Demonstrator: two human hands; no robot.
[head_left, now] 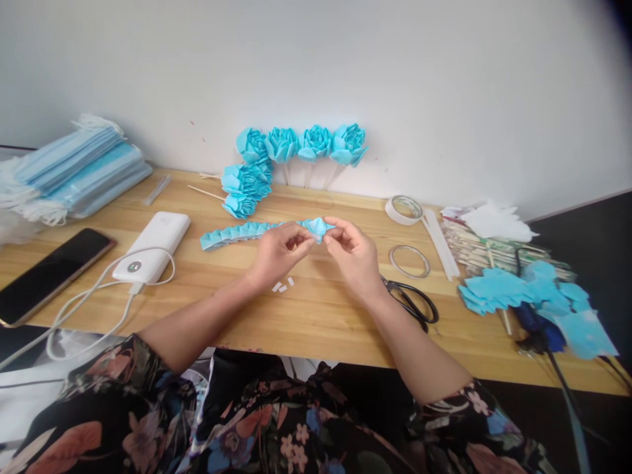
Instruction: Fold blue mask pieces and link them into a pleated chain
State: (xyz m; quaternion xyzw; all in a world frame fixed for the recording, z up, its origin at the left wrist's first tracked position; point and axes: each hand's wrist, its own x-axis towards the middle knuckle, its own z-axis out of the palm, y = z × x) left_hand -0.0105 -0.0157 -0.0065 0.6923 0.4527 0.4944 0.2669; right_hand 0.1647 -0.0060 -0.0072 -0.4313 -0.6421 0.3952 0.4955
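The small blue piece [316, 228] is right between the two hands, at the tips of the fingers. It is just past the left hand [280, 253] on that hand's right side, and just past the right hand [353, 255] on that hand's left side. Both hands are about as near to it as each other. It has a pointy fold at the top, but it is too small to tell which way its long side goes.

The left hand pinches one side with its thumb and finger, and the right hand pinches the other side the same way. Both pinches look narrow. The two hands tip in toward each other, with the arms coming up from below.

A row of folded blue bits [234, 236] runs out to the left from behind the left hand. I cannot tell if it is joined to the small piece. Little white scraps [282, 286] lie below the left hand, and black scissors [423, 299] lie to the right of the right wrist.
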